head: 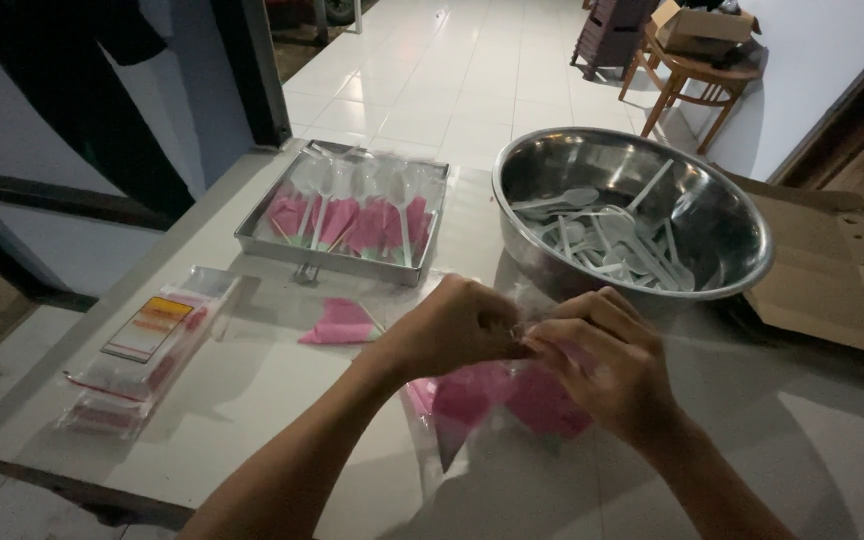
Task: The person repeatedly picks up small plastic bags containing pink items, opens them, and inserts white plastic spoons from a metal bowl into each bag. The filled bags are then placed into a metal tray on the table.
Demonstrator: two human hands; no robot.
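My left hand [449,327] and my right hand [604,362] meet over the table, fingers pinched together on a clear plastic sleeve [432,440] with pink napkins [497,395] inside it. The sleeve hangs down under both hands toward the table's front. One folded pink napkin [340,322] lies loose on the table just left of my left hand. What sits between my fingertips is hidden.
A metal tray [344,260] of packed spoon-and-pink-napkin sets stands behind. A steel bowl [722,180] with several clear plastic spoons sits back right. Flat clear packets [147,345] lie at the left, brown cardboard [832,270] at the right. A wooden stool stands on the tiled floor beyond.
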